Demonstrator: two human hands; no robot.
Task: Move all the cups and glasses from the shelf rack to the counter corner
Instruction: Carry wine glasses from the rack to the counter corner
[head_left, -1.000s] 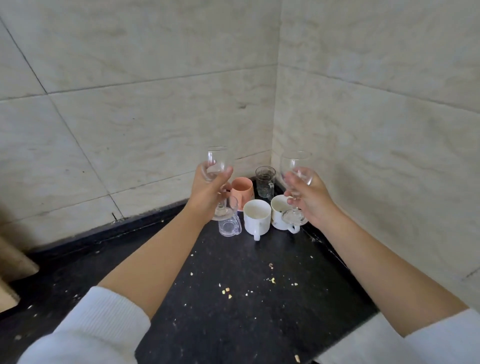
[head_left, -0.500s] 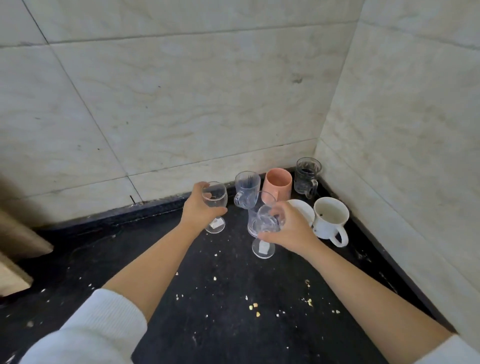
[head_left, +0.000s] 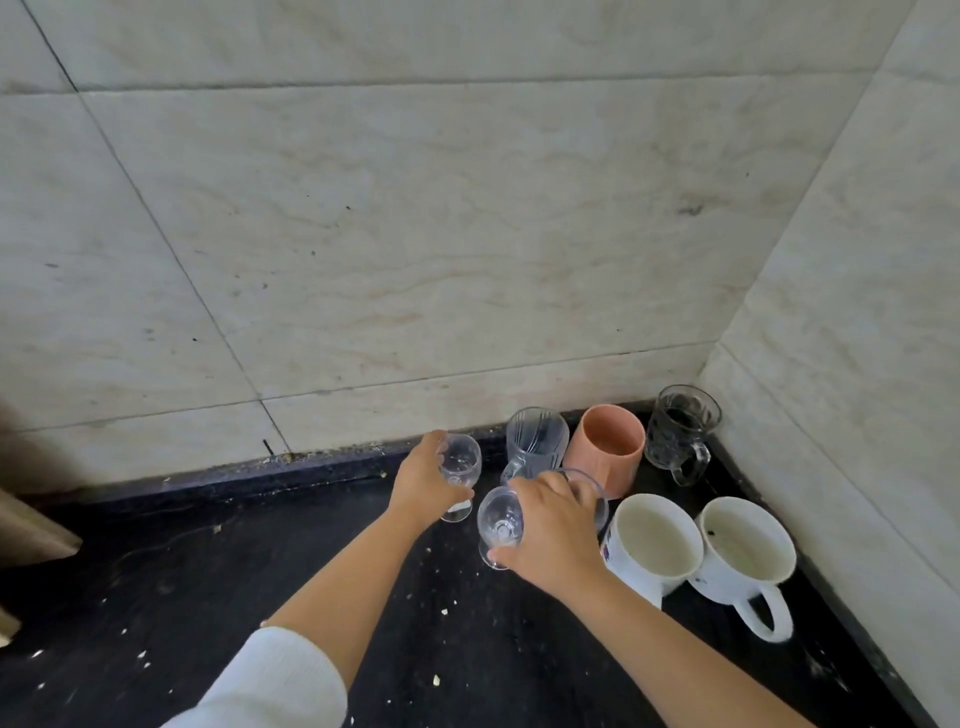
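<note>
No brand, label text or other writing readable on any vessel; one white mug (head_left: 650, 545) carries a small dark printed motif low on its left side, too small to make out.

Left hand (head_left: 423, 483) curled round the bowl of a small stemmed glass (head_left: 460, 466), upright, foot on or just above the black worktop (head_left: 156, 597) — contact not clear. Right hand (head_left: 553, 535) grips a second stemmed glass (head_left: 500, 519) from above, fingers wrapped over the bowl; glass tilted toward the camera, its foot near the worktop.

Behind them along the tiled wall (head_left: 415, 234): ribbed clear glass mug (head_left: 535, 441), salmon-pink ribbed cup (head_left: 608, 449), dark patterned glass mug (head_left: 680, 428) in the very corner. In front of these, two white mugs side by side, the second (head_left: 743, 551) with handle toward the camera.

Against half a second ago: both glasses lower and closer to the group, the right-hand one now just left of the nearer white mug. View has closed in on the corner. Crumbs (head_left: 436, 678) scattered on the worktop, as before.
</note>
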